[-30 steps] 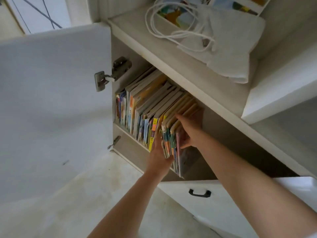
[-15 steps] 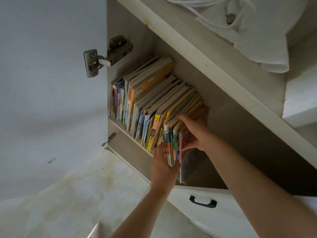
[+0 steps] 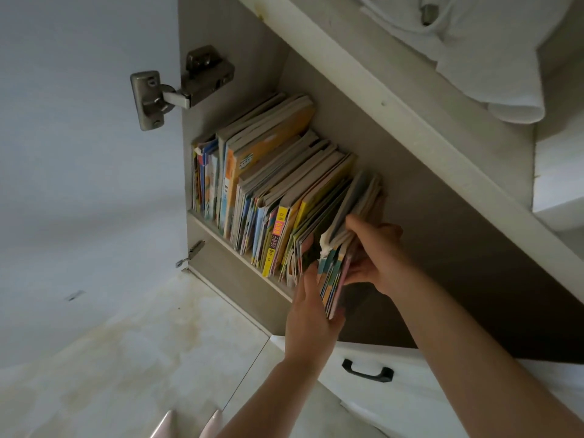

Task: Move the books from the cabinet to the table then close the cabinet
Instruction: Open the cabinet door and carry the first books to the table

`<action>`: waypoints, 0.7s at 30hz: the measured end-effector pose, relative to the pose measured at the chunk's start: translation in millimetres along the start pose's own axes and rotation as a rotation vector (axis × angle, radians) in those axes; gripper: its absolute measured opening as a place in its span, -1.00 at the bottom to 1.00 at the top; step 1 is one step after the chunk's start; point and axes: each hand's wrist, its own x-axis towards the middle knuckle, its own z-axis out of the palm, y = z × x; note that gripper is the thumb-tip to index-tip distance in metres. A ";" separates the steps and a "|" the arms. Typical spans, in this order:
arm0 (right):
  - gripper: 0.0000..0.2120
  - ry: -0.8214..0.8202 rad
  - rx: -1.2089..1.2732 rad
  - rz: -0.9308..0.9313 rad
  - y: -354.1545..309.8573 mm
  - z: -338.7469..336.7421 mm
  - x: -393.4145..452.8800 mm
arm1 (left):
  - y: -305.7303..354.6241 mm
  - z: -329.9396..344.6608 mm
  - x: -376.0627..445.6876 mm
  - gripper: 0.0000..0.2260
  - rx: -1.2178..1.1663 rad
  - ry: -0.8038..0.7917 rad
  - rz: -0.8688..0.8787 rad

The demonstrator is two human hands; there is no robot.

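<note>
Since before, we are peeling a bundle of books [image 3: 335, 273] rightward; left hand [image 3: 311, 320] and right hand [image 3: 376, 257] are both gripping it, risking neighbours toppling at frame centre.

Books [image 3: 268, 191] upright in cabinet [image 3: 410, 200]; door [image 3: 79, 153] left; drawer handle [image 3: 368, 371] below.

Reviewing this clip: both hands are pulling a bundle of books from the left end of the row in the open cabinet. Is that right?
Not quite. In the head view the left hand and right hand hold the bundle of books at the right end of the row, not the left. The cabinet door is open, as stated.
</note>
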 end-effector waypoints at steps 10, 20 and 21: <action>-0.44 -0.139 -0.098 -0.055 7.6 -0.9 -18.2 | -1.4 -3.7 3.5 -0.32 0.163 0.071 0.018; -0.56 -0.087 -0.187 -0.071 42.9 -2.5 -11.8 | -46.0 -49.4 -32.4 -0.32 0.121 0.136 0.045; -0.55 -0.016 -0.266 -0.108 45.1 -2.0 -2.8 | -48.9 -53.0 -35.2 -0.30 0.098 0.119 0.037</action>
